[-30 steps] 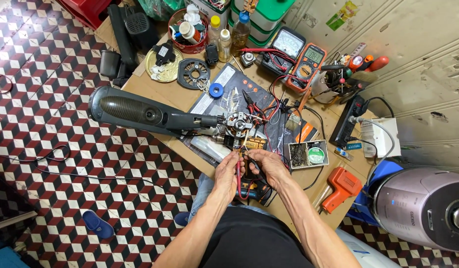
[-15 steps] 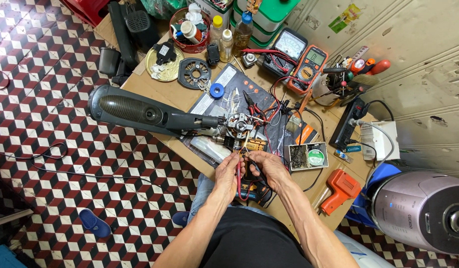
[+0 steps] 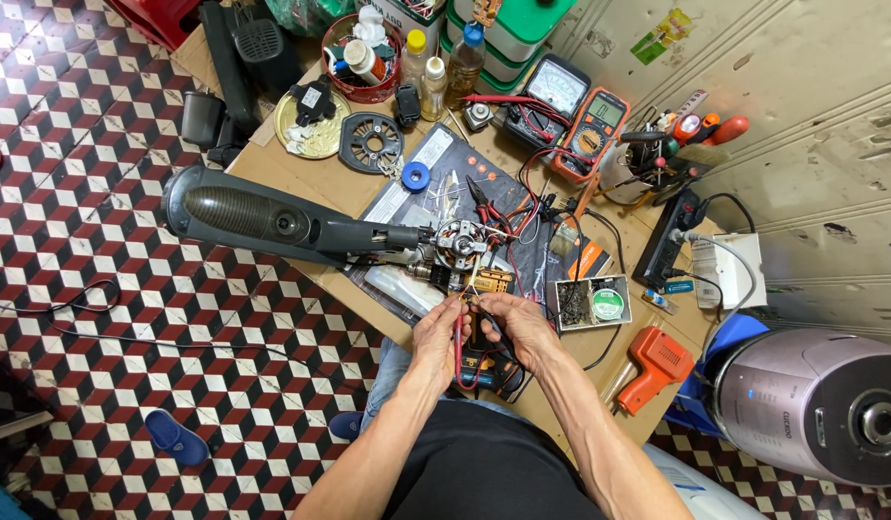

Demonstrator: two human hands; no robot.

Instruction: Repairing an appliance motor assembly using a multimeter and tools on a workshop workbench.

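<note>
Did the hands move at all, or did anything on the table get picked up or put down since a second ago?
Hardly anything changed. Both hands stay together at the table's near edge: the left hand keeps pinching the red wire, the right hand stays beside it. Nothing was picked up or let go. The grey appliance body, the orange meter and the orange tool lie where they were.
</note>
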